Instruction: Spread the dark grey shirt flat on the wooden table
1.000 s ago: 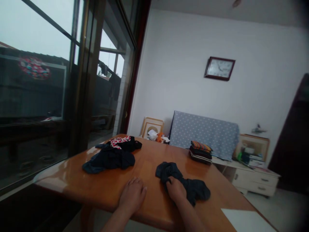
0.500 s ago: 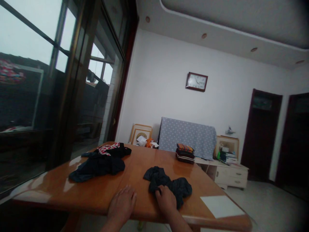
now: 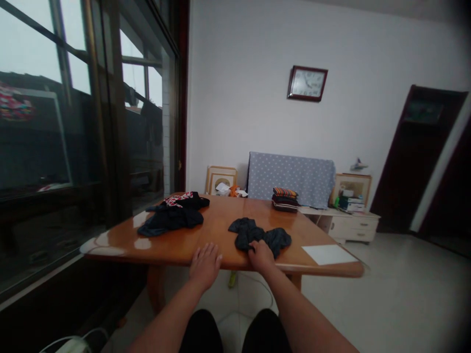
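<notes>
Dark grey garment (image 3: 259, 235) is lying crumpled on the worktop (image 3: 217, 220), right of its middle, close to its near edge. Right hand (image 3: 263, 256) is gripping the garment's near side, fingers curling into the cloth. Left hand (image 3: 205, 266) is resting open, palm down, at the worktop's near edge, apart from the garment.

Worktop's left side: loose pile of dark clothes (image 3: 171, 219) is lying there, a red-and-white patterned piece (image 3: 178, 199) showing at its far side. Worktop's far right: folded stack (image 3: 285, 203) is sitting, an orange striped piece (image 3: 285, 192) topping darker layers. Worktop's near right corner: white sheet (image 3: 328, 254) is lying flat.

Containers: beyond the worktop, to its right, white cabinet (image 3: 346, 226) is standing, drawers (image 3: 364, 224) shut, fronts hiding whatever is inside. Small boxes (image 3: 351, 203) are standing on top. Beyond the worktop's far edge, blue dotted cloth (image 3: 294, 179) is draping over something; cannot tell what. Left of that, papers (image 3: 222, 188) are lying; cannot tell whether a container is holding them.
</notes>
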Demonstrator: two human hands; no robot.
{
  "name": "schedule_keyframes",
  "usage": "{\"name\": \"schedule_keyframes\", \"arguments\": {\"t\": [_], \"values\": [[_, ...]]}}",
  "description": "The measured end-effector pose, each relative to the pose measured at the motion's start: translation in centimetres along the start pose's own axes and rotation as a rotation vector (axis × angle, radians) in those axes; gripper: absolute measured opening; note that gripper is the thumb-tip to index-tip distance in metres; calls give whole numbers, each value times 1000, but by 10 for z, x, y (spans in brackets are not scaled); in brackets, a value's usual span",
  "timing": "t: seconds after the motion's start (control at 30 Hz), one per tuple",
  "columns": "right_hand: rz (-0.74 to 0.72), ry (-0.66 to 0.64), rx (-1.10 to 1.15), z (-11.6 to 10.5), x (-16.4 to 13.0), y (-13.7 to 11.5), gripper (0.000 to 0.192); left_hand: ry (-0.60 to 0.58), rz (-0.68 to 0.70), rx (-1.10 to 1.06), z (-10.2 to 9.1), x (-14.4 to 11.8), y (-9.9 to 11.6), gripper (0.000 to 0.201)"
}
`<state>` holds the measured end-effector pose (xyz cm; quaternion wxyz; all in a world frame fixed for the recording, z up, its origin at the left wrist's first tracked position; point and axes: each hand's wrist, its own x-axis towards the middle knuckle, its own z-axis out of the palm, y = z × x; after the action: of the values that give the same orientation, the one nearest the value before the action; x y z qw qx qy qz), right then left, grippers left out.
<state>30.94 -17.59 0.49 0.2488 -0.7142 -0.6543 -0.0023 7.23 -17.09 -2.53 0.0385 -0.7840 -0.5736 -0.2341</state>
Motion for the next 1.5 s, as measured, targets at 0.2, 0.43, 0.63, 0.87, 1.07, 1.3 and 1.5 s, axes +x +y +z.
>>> {"name": "schedule_keyframes", "arguments": {"t": [0.2, 0.43, 0.63, 0.87, 1.07, 1.3, 1.5], "values": [[-31, -15, 59, -1, -3, 7, 31, -69, -111, -6, -2, 15, 8, 52], [-16, 14, 276, 0, 5, 13, 30, -101, 41, -163, 2, 44, 50, 70], [-51, 56, 440, -9, 2, 24, 30, -55, 126, -430, 12, 76, 73, 42], [87, 97, 192, -18, -11, 44, 75, 125, -22, -919, -42, 116, 82, 25], [244, 142, 353, -20, -2, 59, 32, 160, -69, -1235, -96, 135, 77, 37], [365, 269, 593, -44, 14, 80, 42, 269, -110, -1235, -123, 155, 41, 44], [422, 412, 1076, -56, 25, 80, 41, 289, -268, -851, -108, 159, 7, 40]]}}
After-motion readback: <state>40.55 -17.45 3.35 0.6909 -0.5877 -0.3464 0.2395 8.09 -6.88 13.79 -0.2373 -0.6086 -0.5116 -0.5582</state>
